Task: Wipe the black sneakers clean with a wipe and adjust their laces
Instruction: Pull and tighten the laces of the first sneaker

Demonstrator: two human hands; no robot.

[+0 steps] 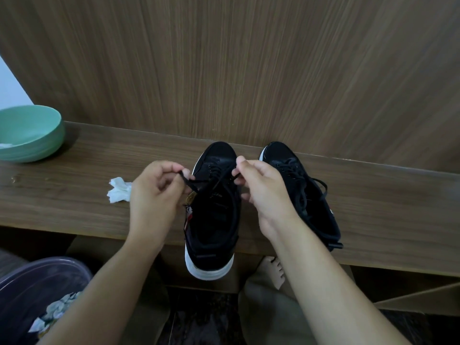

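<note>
Two black sneakers with white soles stand side by side on a narrow wooden shelf, toes toward the wall. The left sneaker has its heel hanging over the shelf's front edge. My left hand pinches one black lace end to the left of that shoe. My right hand pinches the other lace end on the shoe's right side. The right sneaker is partly hidden behind my right hand, its laces lying loose. A crumpled white wipe lies on the shelf left of my left hand.
A green bowl sits at the shelf's far left. A dark purple bin holding crumpled white wipes stands below at the lower left. A wood-panel wall rises right behind the shelf. A cardboard piece shows under the shelf.
</note>
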